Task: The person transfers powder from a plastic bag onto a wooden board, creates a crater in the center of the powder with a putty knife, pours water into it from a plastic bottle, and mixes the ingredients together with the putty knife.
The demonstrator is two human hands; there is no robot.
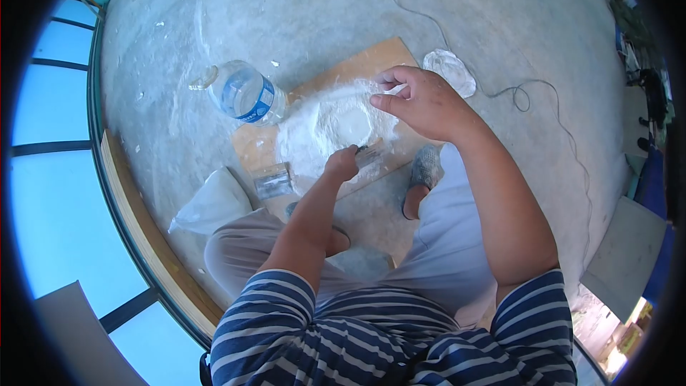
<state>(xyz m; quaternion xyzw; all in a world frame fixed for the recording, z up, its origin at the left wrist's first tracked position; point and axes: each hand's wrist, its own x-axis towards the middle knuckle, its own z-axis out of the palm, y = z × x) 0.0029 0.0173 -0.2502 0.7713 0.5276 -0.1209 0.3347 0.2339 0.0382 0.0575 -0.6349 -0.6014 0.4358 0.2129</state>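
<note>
A mound of white powder point(300, 139) lies on a tan board point(389, 53), shaped into a ring around a smooth, pale, wet-looking pool point(354, 126). My left hand point(342, 164) is closed around a putty knife point(370, 157) at the near side of the ring. The blade looks dusted with powder and slightly blurred. Above the board's right part hovers my right hand point(427, 104), its fingers bent and the thumb apart from them, with nothing visible in it. A second wide metal scraper point(273, 181) rests at the board's near left corner.
A large clear plastic bottle point(246, 96) with a blue label stands at the board's left edge. A white bag point(214, 204) sits by my left knee. Beyond the board's right corner lie a crumpled bag point(450, 71) and a long cord point(561, 125). Glass panels point(71, 200) line the left side.
</note>
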